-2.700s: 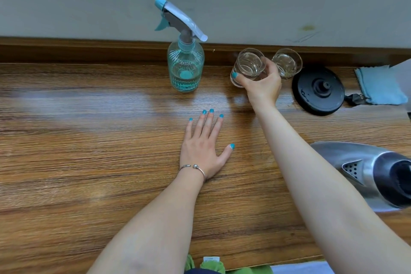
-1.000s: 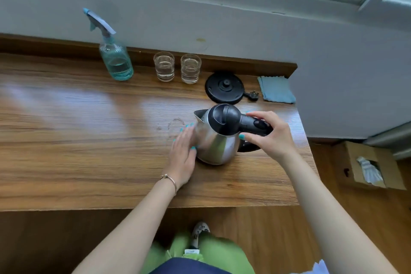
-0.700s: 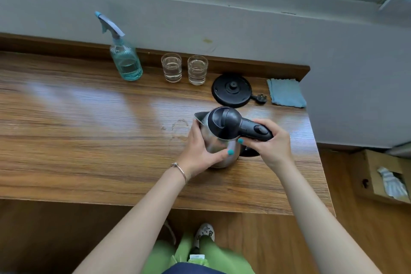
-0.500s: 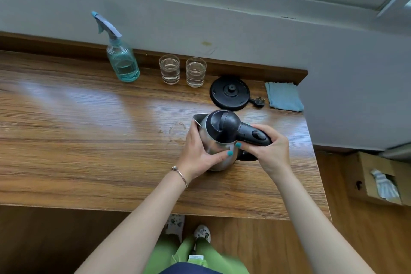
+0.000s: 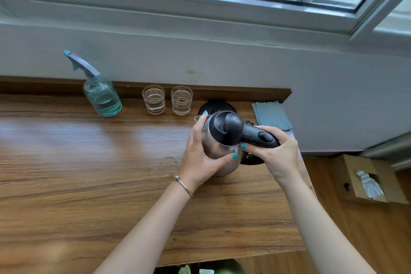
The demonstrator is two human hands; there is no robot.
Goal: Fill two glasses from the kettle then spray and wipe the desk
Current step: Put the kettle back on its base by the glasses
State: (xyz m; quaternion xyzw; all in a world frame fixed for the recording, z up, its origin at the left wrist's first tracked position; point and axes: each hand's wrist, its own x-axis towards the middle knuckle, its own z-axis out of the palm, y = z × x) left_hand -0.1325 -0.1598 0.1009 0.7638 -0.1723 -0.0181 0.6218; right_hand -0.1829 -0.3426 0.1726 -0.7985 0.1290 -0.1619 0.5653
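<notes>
I hold a steel kettle point(image 5: 219, 147) with a black lid above the wooden desk point(image 5: 89, 173). My right hand point(image 5: 274, 155) grips its black handle. My left hand point(image 5: 201, 158) wraps around the steel body, fingers and thumb curled on it. The kettle partly hides its round black base point(image 5: 208, 105) behind it. Two glasses with water stand side by side at the back, one on the left point(image 5: 154, 99) and one on the right point(image 5: 181, 100). A teal spray bottle point(image 5: 101, 95) stands left of them. A folded blue cloth point(image 5: 271, 114) lies at the back right corner.
A grey wall and a window frame point(image 5: 200, 13) rise behind the desk. The desk's right edge runs just past my right hand. On the floor to the right sits an open cardboard box point(image 5: 371, 181) with a white rag inside. Faint water marks point(image 5: 168, 160) show on the wood.
My right hand went from a glass to the kettle's handle. My left hand closed round the kettle's body. Both hands have lifted the kettle and carried it back toward the base.
</notes>
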